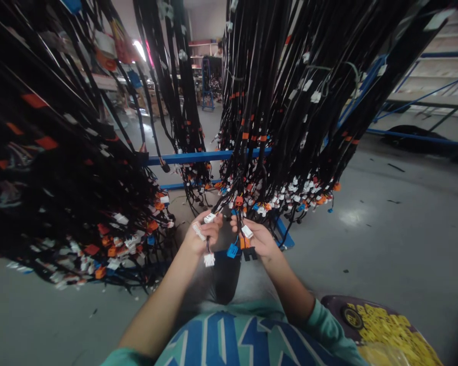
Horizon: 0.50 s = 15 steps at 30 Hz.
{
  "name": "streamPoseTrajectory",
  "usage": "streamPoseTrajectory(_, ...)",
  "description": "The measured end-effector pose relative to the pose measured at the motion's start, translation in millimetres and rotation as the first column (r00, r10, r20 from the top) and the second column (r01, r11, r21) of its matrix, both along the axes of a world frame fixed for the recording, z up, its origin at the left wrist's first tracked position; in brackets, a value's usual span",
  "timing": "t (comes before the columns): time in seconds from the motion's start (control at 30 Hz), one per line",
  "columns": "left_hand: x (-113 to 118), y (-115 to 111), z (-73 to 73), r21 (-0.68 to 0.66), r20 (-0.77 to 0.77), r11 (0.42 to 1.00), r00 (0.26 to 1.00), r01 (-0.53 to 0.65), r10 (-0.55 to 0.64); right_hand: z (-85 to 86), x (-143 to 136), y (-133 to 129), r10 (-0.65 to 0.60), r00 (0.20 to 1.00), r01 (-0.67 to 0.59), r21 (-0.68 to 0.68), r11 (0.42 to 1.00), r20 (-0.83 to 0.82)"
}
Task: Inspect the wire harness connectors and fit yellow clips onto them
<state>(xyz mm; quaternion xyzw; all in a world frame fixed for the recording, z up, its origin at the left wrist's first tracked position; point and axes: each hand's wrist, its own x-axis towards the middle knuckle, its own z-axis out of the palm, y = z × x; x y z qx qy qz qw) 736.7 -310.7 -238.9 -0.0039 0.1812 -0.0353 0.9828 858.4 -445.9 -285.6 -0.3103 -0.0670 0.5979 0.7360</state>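
Close in front of my body, my left hand [202, 235] is closed around a few cable ends with white connectors [209, 217]. Another white connector [209, 260] dangles just below its fingers. Beside it, my right hand [260, 239] is closed on more cable ends, with a white connector [247, 231] near the fingertips. A blue connector [232, 250] and an orange connector [245, 243] hang by that hand, along with a black connector [249, 253]. These cables run up into the hanging black wire harnesses [248, 101]. The palms hide part of what each hand grips.
A dense bundle of black harnesses [61, 152] hangs on the left, with many coloured connectors at its lower ends. A blue rack bar [206, 157] crosses ahead. At lower right stands a container of yellow pieces [385, 325]. Shelving [431, 71] lines the right side.
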Motion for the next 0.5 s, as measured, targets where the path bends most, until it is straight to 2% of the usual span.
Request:
streamPoseTrajectory(0.07,-2,1,-8.3,0.193,-0.037,0.979,0.998,0.06,-0.054,2.9,0,-1,0.004,1.0,-0.004,-0.017,1.0,-0.004)
streamPoseTrajectory(0.1,-3,2,-13.1,0.305,-0.066,0.948,0.995,0.09,-0.073,4.0,-1,-1,0.008,1.0,-0.009,-0.025,1.0,-0.008)
streamPoseTrajectory(0.17,-5,1,-23.4,0.516,-0.141,0.845,0.987,0.143,-0.081,6.0,-1,-2,0.016,1.0,-0.016,-0.031,0.999,-0.025)
streamPoseTrajectory(0.23,-6,0,-33.4,0.673,-0.216,0.717,0.975,0.182,-0.045,8.8,-2,-3,0.023,0.998,-0.024,-0.023,0.999,-0.064)
streamPoseTrajectory(0.33,-7,-2,-45.3,0.829,-0.301,0.509,0.952,0.233,0.055,17.3,-3,-2,0.022,0.983,-0.02,0.016,1.0,-0.184)
streamPoseTrajectory(0.4,-7,-4,-50.4,0.885,-0.318,0.395,0.94,0.249,0.121,25.6,-4,0,0.008,0.963,0.008,0.056,0.998,-0.27)
streamPoseTrajectory(0.43,-6,-5,-52.2,0.9,-0.319,0.355,0.938,0.254,0.138,30.0,-5,1,0.0,0.954,0.022,0.07,0.997,-0.3)
streamPoseTrajectory(0.5,-6,-7,-54.9,0.915,-0.31,0.314,0.941,0.256,0.138,37.6,-6,2,-0.008,0.945,0.034,0.074,0.997,-0.327)
